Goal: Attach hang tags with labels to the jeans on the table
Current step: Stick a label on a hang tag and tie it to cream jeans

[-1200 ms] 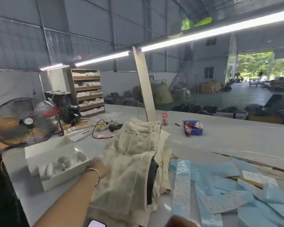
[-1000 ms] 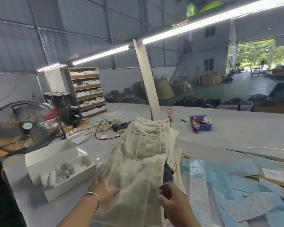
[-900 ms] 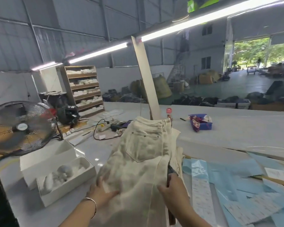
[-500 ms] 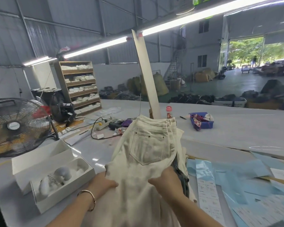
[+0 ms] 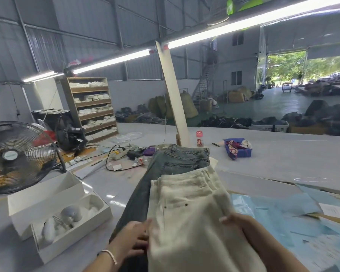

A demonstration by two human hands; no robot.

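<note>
A stack of cream jeans (image 5: 192, 218) lies in front of me, pulled toward me and to the right. Under and beyond it lies a pair of blue-grey jeans (image 5: 173, 161), its waistband and back pocket uncovered. My left hand (image 5: 132, 240) holds the cream stack's left edge, fingers curled at the fabric. My right hand (image 5: 238, 222) grips its right edge. Blue backing sheets with white labels (image 5: 306, 230) are spread on the table to the right. No hang tag shows in either hand.
A white open box (image 5: 53, 216) with pale bundles stands at left, a floor fan (image 5: 16, 158) behind it. Cables and a power strip (image 5: 122, 152) lie beyond the jeans. A slanted white post (image 5: 173, 99), a small bottle (image 5: 199, 136) and a blue tray (image 5: 238, 149) stand farther back.
Both hands have taken hold of the cream stack and slid it toward me and to the right, uncovering the blue-grey jeans beneath. The camera view has tilted down a little.
</note>
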